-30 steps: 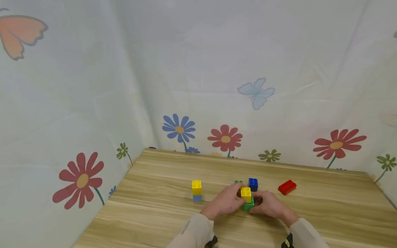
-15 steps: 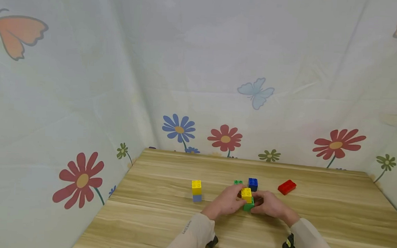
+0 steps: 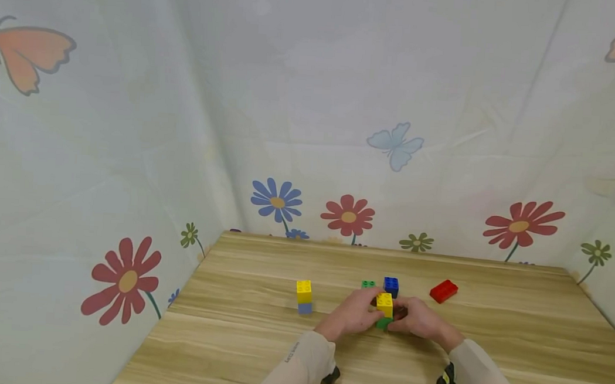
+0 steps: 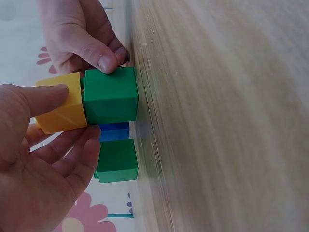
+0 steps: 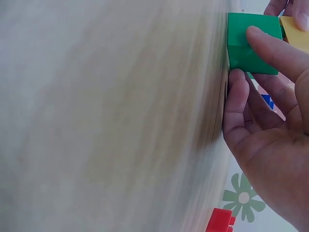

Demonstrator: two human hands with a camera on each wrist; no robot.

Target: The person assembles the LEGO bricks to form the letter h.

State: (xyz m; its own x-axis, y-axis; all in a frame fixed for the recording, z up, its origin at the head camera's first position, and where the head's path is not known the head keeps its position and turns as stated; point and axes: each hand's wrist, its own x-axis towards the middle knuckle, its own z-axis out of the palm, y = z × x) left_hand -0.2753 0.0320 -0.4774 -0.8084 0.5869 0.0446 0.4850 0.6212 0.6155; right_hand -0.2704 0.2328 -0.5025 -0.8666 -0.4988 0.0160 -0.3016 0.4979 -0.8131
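Note:
My left hand (image 3: 355,313) pinches a yellow toy building brick (image 3: 384,304) between thumb and fingers. Directly beneath it stands a green brick (image 4: 110,94) on the table, gripped by my right hand (image 3: 420,319), its thumb flat on one side in the right wrist view. The yellow brick sits over the green one, with a thin gap and a bit of stud showing between them in the left wrist view. Just behind the hands are a second green brick (image 4: 117,162) and a dark blue brick (image 3: 391,286), both partly hidden in the wrist views.
To the left, a yellow brick (image 3: 304,290) is stacked on a light blue brick (image 3: 304,308). A red brick (image 3: 443,291) lies at the back right. The wooden table (image 3: 225,328) ends at a flower-printed cloth (image 3: 311,127) behind and at the sides.
The yellow brick has shifted slightly right and down with my left hand, so it lines up over the green brick and covers its top. My right hand has stayed at the green brick.

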